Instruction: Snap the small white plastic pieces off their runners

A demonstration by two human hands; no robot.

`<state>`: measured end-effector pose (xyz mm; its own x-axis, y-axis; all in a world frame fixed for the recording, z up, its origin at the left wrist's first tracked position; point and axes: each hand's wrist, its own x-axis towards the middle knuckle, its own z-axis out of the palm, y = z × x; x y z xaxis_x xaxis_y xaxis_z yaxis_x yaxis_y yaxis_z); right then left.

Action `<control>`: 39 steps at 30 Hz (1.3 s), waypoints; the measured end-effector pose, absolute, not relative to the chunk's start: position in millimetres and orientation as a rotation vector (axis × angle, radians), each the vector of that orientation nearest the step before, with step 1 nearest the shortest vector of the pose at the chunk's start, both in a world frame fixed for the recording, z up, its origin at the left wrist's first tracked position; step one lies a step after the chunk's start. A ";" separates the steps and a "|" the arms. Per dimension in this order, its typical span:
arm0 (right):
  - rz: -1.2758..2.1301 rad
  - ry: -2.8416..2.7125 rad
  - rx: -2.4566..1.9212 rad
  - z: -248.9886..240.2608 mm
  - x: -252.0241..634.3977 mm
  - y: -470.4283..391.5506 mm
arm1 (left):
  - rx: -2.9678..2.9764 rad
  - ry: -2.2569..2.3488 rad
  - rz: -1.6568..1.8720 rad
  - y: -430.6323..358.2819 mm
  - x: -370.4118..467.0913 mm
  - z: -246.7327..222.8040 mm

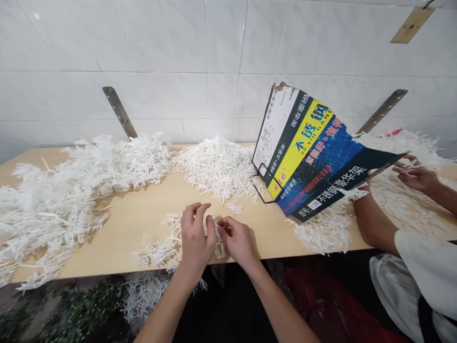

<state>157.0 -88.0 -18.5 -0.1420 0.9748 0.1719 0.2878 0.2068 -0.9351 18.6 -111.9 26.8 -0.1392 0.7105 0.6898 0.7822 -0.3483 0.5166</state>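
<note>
My right hand (240, 242) is closed in a pinch at a white branching plastic sprig (219, 247), near the front edge of the wooden table. Close on its left, my left hand (195, 236) bends over the same sprig with thumb and fingers curled. Its fingertips are partly hidden, so what they grip cannot be made out. More white sprigs (162, 250) lie loose beside and under my left hand. Beyond both hands a heap of short white pieces (219, 166) rests against the back of the table.
A large tangled pile of white sprigs (53, 200) covers the left side. To the right, a printed cardboard sheet (310, 157) stands tilted in a black wire holder (263, 193), with white pieces (323, 233) below it. Past it, a co-worker's hand (417, 176) handles white pieces.
</note>
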 end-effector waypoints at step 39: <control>0.753 -2.061 -1.265 0.6 174.5 -35.6 | -2.529 -2.325 -1.421 -89.0 12.3 -8.2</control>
<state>174.5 -35.6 0.6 -0.3658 0.9100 0.1952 0.5700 0.3848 -0.7259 12.3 -89.0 -8.2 0.0124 0.9905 0.1372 0.5741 -0.1194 0.8100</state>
